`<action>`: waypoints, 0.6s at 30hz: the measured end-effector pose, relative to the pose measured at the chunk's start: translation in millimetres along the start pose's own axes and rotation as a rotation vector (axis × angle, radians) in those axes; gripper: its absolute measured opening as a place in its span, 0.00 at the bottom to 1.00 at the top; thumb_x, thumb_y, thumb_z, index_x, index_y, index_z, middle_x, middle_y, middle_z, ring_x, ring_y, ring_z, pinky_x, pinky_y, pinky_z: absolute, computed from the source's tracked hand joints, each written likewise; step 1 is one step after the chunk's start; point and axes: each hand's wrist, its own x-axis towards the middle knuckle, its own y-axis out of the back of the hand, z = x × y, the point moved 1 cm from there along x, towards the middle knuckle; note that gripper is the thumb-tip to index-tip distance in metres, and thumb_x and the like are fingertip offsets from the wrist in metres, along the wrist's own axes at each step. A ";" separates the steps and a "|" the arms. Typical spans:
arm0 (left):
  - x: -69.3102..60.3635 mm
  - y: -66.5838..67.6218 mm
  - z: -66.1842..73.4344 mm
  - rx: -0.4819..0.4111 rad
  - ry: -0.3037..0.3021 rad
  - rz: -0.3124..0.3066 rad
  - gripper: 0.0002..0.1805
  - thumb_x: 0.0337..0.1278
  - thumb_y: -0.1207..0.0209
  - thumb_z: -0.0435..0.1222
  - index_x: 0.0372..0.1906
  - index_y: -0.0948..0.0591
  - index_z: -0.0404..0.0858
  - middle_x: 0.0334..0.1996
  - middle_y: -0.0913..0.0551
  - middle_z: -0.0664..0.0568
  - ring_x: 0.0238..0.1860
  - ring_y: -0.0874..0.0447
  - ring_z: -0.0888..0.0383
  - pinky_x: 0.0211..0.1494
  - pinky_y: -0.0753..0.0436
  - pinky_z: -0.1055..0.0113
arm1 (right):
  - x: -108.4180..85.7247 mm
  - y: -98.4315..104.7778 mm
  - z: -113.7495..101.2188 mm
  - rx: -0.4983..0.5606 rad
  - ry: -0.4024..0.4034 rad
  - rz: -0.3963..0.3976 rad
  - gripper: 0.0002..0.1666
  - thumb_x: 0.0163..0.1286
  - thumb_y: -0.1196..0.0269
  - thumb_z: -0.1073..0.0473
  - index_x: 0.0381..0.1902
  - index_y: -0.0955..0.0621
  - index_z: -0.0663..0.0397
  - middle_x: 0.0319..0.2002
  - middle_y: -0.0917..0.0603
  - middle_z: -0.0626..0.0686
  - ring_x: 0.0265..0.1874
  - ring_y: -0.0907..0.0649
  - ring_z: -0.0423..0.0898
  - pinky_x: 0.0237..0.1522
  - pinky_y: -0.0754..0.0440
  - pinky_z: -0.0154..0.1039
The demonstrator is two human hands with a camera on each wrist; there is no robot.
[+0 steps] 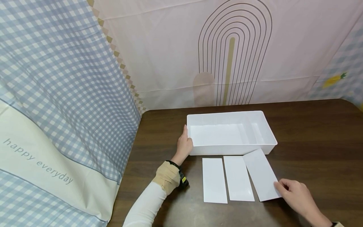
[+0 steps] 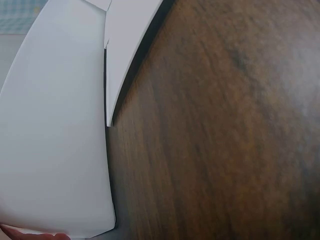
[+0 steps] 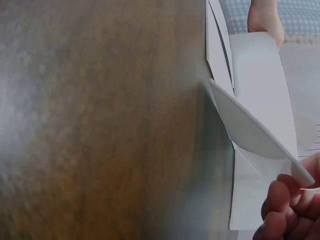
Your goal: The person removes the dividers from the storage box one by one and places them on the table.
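Observation:
A white plastic box (image 1: pixel 232 149) lies lengthwise on the brown table, with a narrow compartment at its right end. My left hand (image 1: pixel 183 144) rests against the box's left end wall, one finger straight along it. Between the thumb and fingers of my right hand (image 1: pixel 297 194), a white rectangular panel (image 1: pixel 261 176) is pinched by its near right corner. In the right wrist view this panel (image 3: pixel 252 125) is tilted, its held end raised off the table. Two similar panels, a left one (image 1: pixel 214 181) and a middle one (image 1: pixel 239 179), lie flat in front of the box.
The dark wooden table (image 1: pixel 317 135) extends to both sides of the box. Behind it hangs a pale cloth (image 1: pixel 167 53) with an arch pattern. A blue checked cloth (image 1: pixel 71 63) hangs along the table's left edge.

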 end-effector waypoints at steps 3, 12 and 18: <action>-0.1 0.3 0.7 0.009 0.010 -0.006 0.34 0.56 0.66 0.27 0.69 0.55 0.40 0.67 0.45 0.45 0.62 0.39 0.49 0.60 0.34 0.55 | 0.6 0.8 1.5 -0.019 -0.007 -0.023 0.22 0.56 0.42 0.59 0.08 0.37 0.46 0.08 0.43 0.40 0.11 0.43 0.31 0.17 0.46 0.29; -0.6 1.1 1.2 0.016 0.017 -0.009 0.34 0.55 0.66 0.27 0.69 0.56 0.40 0.67 0.46 0.45 0.62 0.39 0.49 0.59 0.33 0.55 | 1.3 3.6 4.0 -0.061 -0.065 -0.136 0.22 0.59 0.45 0.57 0.08 0.37 0.49 0.08 0.41 0.43 0.10 0.43 0.34 0.17 0.46 0.30; -0.6 1.2 2.1 0.014 0.024 -0.014 0.34 0.55 0.66 0.27 0.69 0.56 0.40 0.67 0.46 0.45 0.63 0.41 0.50 0.61 0.36 0.55 | 2.7 4.3 8.4 -0.081 -0.112 -0.240 0.23 0.62 0.48 0.55 0.09 0.36 0.51 0.09 0.38 0.45 0.11 0.41 0.37 0.18 0.45 0.31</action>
